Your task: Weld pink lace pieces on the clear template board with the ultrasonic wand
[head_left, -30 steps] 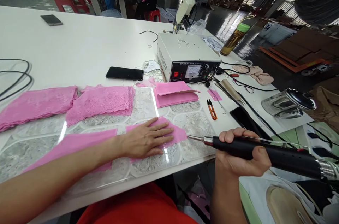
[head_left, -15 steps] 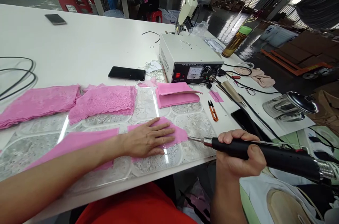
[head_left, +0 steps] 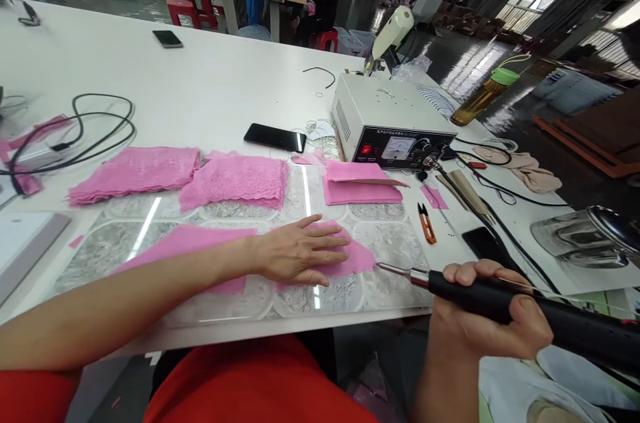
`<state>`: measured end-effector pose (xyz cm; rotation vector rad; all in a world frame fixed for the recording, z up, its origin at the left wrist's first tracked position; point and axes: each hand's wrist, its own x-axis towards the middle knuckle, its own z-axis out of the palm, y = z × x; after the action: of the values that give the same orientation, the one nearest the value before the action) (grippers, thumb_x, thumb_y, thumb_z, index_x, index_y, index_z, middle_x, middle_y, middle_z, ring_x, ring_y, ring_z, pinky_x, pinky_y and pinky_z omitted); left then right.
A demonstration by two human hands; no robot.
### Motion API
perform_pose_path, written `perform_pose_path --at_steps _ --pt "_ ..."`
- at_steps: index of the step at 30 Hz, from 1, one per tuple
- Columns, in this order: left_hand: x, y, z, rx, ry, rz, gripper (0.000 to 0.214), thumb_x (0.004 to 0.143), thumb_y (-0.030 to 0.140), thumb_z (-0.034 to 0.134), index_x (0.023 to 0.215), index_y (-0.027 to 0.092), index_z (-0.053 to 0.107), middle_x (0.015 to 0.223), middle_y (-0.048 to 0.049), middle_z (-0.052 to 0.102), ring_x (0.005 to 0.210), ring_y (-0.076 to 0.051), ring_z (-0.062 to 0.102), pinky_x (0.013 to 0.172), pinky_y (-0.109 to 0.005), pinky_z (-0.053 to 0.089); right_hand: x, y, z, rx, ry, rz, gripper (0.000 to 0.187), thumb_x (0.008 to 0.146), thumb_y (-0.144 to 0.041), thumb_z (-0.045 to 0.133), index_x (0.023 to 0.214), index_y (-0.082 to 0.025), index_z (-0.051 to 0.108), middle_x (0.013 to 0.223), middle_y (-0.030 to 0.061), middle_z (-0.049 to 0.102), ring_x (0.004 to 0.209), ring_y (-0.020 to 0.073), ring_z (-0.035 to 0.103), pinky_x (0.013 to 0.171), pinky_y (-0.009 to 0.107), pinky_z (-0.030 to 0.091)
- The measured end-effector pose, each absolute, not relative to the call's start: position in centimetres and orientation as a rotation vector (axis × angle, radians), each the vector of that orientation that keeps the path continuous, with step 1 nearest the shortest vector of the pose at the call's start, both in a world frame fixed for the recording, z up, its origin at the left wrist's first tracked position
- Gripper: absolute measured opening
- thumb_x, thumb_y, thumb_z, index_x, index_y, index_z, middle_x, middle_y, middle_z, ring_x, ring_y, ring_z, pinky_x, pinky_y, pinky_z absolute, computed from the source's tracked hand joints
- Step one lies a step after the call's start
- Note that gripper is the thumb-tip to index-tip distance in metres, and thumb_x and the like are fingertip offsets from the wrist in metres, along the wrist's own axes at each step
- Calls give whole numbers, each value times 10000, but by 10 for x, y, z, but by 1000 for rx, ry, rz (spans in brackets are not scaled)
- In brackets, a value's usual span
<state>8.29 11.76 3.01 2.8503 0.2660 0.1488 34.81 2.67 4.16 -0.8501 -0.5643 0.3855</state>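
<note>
My left hand [head_left: 300, 253] lies flat, fingers spread, on a small pink fabric piece [head_left: 357, 259] on the patterned glass work mat [head_left: 380, 246]. My right hand [head_left: 480, 323] is wrapped round a black hand-held welding tool [head_left: 500, 306], held level at the table's front edge, its metal tip [head_left: 395, 269] just right of the pink piece. A longer pink strip [head_left: 185, 243] runs under my left forearm. Its cable leads toward a white control box [head_left: 395, 119] with a dial and a red switch.
Two pink lace stacks [head_left: 140, 173] [head_left: 237, 179] and a folded pink pile [head_left: 357, 183] lie behind the mat. Orange snips [head_left: 426, 223], two black phones [head_left: 274, 137] [head_left: 487, 244], black cables [head_left: 80, 129], a metal iron [head_left: 585, 233] and a bottle [head_left: 480, 97] are on the white table. A person sits at a far table.
The view has swung left, so everything sits further right in the picture. My left hand stays flat on the pink piece and my right hand keeps hold of the tool.
</note>
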Motion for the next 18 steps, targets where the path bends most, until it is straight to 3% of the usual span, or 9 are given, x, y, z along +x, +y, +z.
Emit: perform_pose_path --at_steps 10,18 --pt "29 105 29 2793 436 76 449 1017 410 369 1434 255 431 1530 -37 352 1456 -227 237 1206 -463 29 334 30 45 -889 -571 367 220 512 -353 412 641 -195 497 573 -43 437 382 88 415 346 240 342" --pt "27 106 24 2764 478 125 423 1008 380 402 1415 280 460 1513 -35 382 1446 -235 263 1202 -481 80 318 29 54 -926 -585 386 211 472 -326 417 615 -203 512 563 -38 433 390 92 402 362 254 321"
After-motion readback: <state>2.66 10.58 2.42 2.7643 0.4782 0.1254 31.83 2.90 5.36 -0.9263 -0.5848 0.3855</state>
